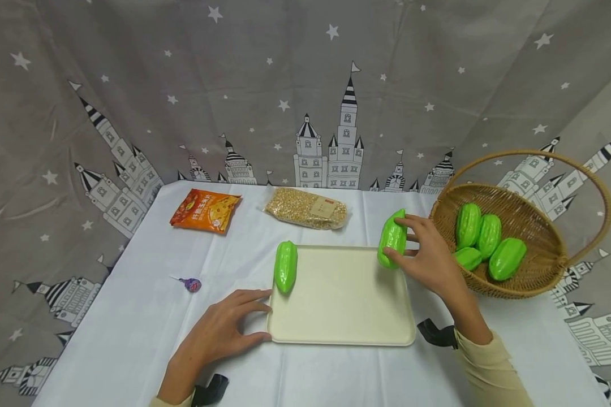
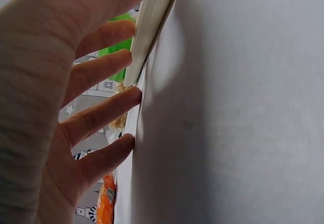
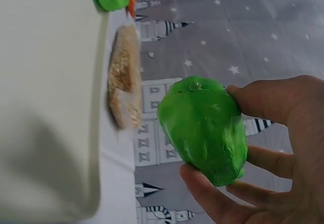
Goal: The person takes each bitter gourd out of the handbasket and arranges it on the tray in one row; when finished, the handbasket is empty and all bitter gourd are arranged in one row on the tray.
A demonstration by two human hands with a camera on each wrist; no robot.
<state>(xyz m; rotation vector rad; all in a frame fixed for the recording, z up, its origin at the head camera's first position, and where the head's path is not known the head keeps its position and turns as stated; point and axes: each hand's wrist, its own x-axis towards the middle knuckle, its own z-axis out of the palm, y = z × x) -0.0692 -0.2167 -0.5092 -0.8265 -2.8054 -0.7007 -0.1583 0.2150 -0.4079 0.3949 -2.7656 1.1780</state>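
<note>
My right hand (image 1: 430, 257) pinches a bright green bitter melon (image 1: 392, 238) between thumb and fingers, above the right back corner of a cream tray (image 1: 343, 299). Its blunt end with a small stem nub faces the camera in the right wrist view, where the bitter melon (image 3: 202, 130) hangs clear of the tray. A second bitter melon (image 1: 285, 267) lies lengthwise on the tray's left side, reaching over the back rim. With fingers spread and fairly straight, my left hand (image 1: 226, 322) rests its fingertips at the tray's left edge.
A handled wicker basket (image 1: 545, 237) at the right holds several more bitter melons (image 1: 507, 259). Behind the tray lies a clear bag of yellow grains (image 1: 305, 208). An orange snack packet (image 1: 205, 211) is at the back left, and a purple-wrapped lollipop (image 1: 192, 284) lies left of the tray.
</note>
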